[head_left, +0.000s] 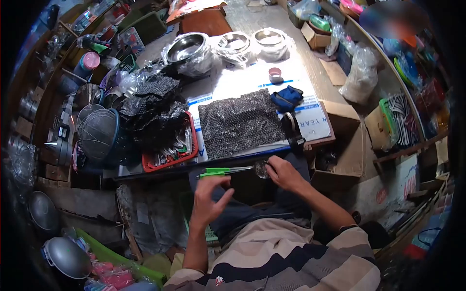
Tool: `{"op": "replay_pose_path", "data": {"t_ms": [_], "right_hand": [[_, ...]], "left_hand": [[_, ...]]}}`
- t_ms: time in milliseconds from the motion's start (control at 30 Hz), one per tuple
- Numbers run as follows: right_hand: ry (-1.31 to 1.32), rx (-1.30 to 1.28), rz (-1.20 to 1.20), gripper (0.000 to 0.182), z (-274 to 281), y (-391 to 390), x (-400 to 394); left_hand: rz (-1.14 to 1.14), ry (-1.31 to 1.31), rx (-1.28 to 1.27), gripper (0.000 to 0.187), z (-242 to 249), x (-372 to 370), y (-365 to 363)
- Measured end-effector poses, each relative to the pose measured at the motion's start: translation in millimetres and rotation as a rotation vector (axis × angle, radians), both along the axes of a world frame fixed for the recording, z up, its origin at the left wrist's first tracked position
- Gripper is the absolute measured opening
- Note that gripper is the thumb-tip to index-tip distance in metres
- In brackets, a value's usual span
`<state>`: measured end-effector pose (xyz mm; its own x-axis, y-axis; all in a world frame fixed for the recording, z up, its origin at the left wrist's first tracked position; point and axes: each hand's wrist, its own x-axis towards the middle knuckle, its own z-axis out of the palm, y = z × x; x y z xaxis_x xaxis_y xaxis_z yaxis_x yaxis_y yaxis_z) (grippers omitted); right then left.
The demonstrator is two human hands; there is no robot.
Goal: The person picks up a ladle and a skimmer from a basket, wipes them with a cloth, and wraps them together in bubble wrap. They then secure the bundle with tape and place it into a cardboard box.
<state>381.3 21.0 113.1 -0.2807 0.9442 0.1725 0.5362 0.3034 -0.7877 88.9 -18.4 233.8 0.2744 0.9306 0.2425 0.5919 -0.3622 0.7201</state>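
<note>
My right hand is closed on the round, shiny end of a long utensil, just off the table's front edge. The utensil's thin shaft runs left to a bright green part. My left hand is beside that green part, fingers and thumb apart, holding nothing that I can see. A sheet of black bubble wrap lies flat on the table beyond my hands. To its right are a tape dispenser and a dark blue pouch.
A red basket of small packaged items stands left of the sheet, beside crumpled black wrap. Wrapped metal bowls and a tape roll are farther back. A cardboard box stands right of the table.
</note>
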Motion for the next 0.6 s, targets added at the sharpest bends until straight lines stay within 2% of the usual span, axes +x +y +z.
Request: {"op": "replay_pose_path", "data": {"t_ms": [67,167,233,267,333,400,467,600], "right_hand": [[-0.045,0.003,0.038,0.017,10,5,8],[-0.091,0.064,0.147,0.015,28,17,23],[-0.126,0.095,0.169,0.015,39,26,35],[-0.171,0.128,0.193,0.016,40,29,41],[-0.202,0.146,0.179,0.017,37,35,51],[-0.158,0.116,0.196,0.017,37,41,56],[-0.183,0.083,0.203,0.018,39,46,55],[-0.150,0.190,0.216,0.019,33,60,46]], "left_hand": [[-0.002,0.223,0.068,0.045,5,16,22],[-0.023,0.361,0.088,0.043,-35,12,40],[-0.060,0.300,-0.455,0.046,-46,10,48],[-0.076,0.310,-0.459,0.046,-49,10,50],[-0.142,0.185,-0.752,0.047,-55,12,52],[-0.168,0.085,-0.734,0.045,-77,13,43],[-0.058,-0.211,-0.898,0.041,-87,22,35],[0.029,-0.409,-1.070,0.039,-114,29,21]]}}
